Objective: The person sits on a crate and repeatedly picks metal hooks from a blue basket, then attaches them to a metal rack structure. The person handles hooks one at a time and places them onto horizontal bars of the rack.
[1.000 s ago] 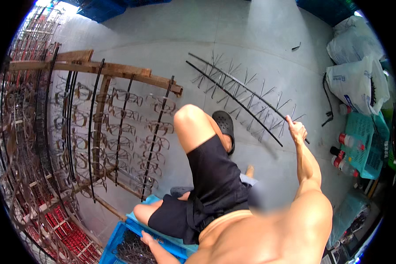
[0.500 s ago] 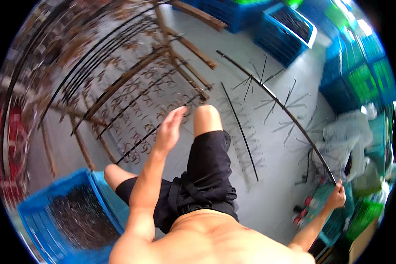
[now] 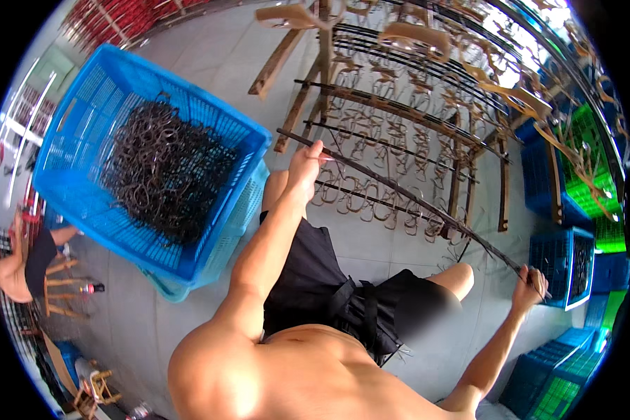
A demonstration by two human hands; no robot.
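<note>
Two hands on one long rod [image 3: 413, 199]: right hand [image 3: 528, 288] nearest, fingers clamped on its low end by the knee, left hand [image 3: 305, 166] farther up, fingers pinching its far end before the rack [image 3: 427, 105].

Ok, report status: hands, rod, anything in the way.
Left hand and right hand grip the long dark rod at opposite ends. Wire-hook rack just behind it; blue crate at left.

Both hands [image 3: 306, 162] on long rod [image 3: 413, 203]
</note>
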